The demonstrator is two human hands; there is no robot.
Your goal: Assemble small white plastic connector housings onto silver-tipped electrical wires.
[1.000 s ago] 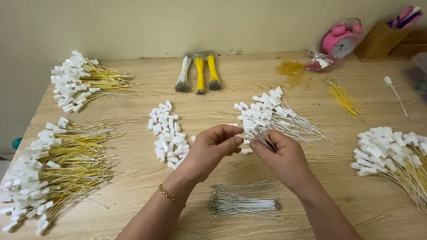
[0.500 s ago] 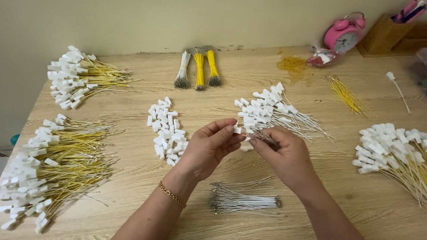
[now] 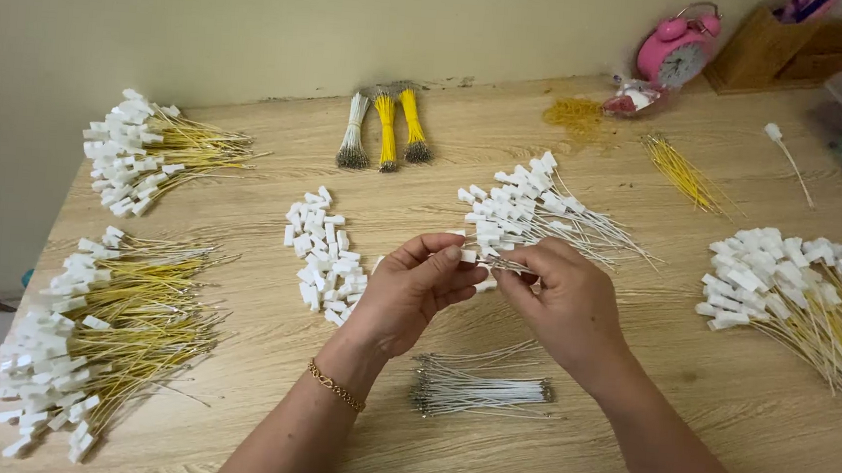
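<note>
My left hand (image 3: 415,290) and my right hand (image 3: 566,306) meet above the middle of a wooden table (image 3: 623,458). Between their fingertips they pinch a small white plastic connector with a thin white wire (image 3: 494,261); the left fingers hold the connector end, the right fingers hold the wire. Just behind the hands lies a pile of white wires with white connectors (image 3: 521,212). A heap of loose white connectors (image 3: 326,259) lies left of my left hand. A bundle of bare white wires (image 3: 477,389) rests in front of the hands.
Piles of yellow wires with white connectors lie at the far left (image 3: 145,153), the near left (image 3: 98,332) and the right (image 3: 812,294). Tied wire bundles (image 3: 384,130), loose yellow wires (image 3: 682,171), a pink alarm clock (image 3: 676,52) and a wooden box (image 3: 771,39) stand at the back.
Both hands stay together in the same spot; the fingers have shifted slightly around the connector and wire. The camera view has drifted a little.
</note>
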